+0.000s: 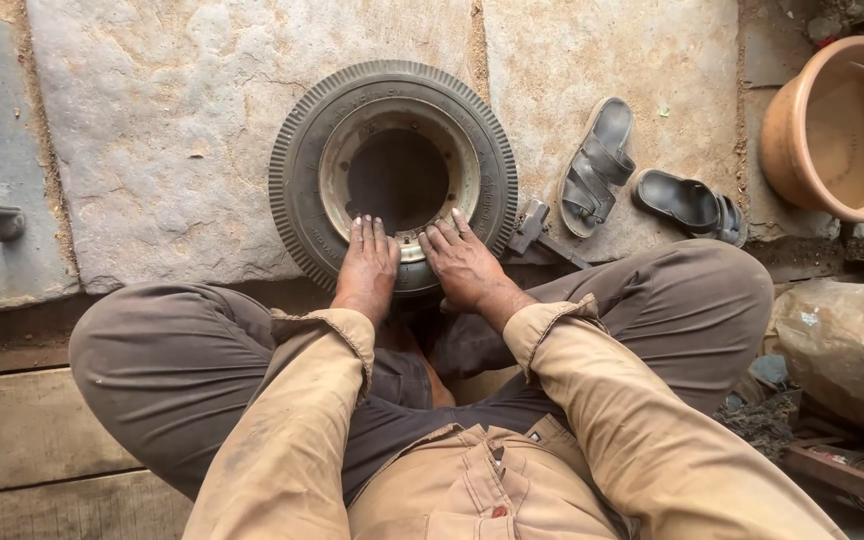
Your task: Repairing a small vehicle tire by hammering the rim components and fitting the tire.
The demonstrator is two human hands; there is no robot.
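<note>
Head view: small black tyre (297,185) lying flat on stone slab floor (162,140), ribbed tread, dusty metal rim (337,170) inside, dark centre hole. Left hand (367,265) and right hand (462,265) side by side, flat, fingers spread, pressing near edge. Sandals (597,165) just right.

Single head-worn view, looking almost straight down from above the seated person's lap. The sleeves and knees fill the near half at close range; the left hand (368,265) and right hand (464,262) sit mid-frame on a tyre (297,185), with the stone floor (162,150) stretching far.
</note>
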